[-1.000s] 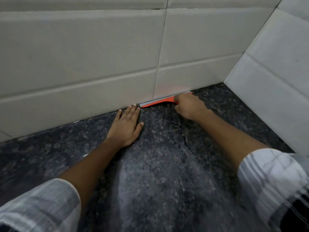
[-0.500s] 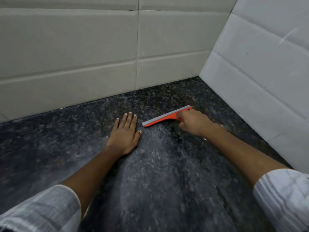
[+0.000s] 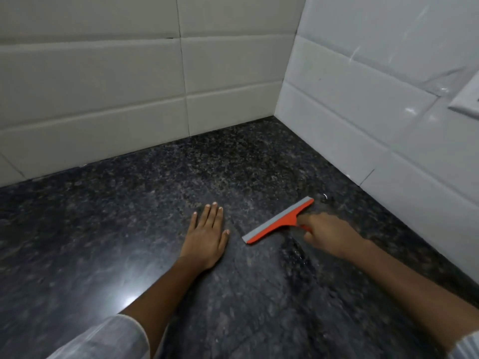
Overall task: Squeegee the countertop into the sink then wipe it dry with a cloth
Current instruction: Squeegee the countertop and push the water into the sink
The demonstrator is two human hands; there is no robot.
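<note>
An orange squeegee (image 3: 278, 222) with a grey rubber blade lies blade-down on the dark speckled granite countertop (image 3: 129, 216), angled from lower left to upper right. My right hand (image 3: 326, 233) grips its short orange handle. My left hand (image 3: 207, 237) rests flat on the countertop just left of the blade's lower end, fingers straight and together. A wet streak runs across the stone below my right hand. No sink and no cloth are in view.
White tiled walls (image 3: 129, 99) meet in a corner at the back right, and the right wall (image 3: 388, 99) borders the countertop. A white switch plate (image 3: 467, 99) sits on the right wall. A bright light reflection lies on the stone at lower left.
My right hand has drawn the squeegee from the foot of the back wall toward me across the countertop. My left hand has stayed flat on the stone.
</note>
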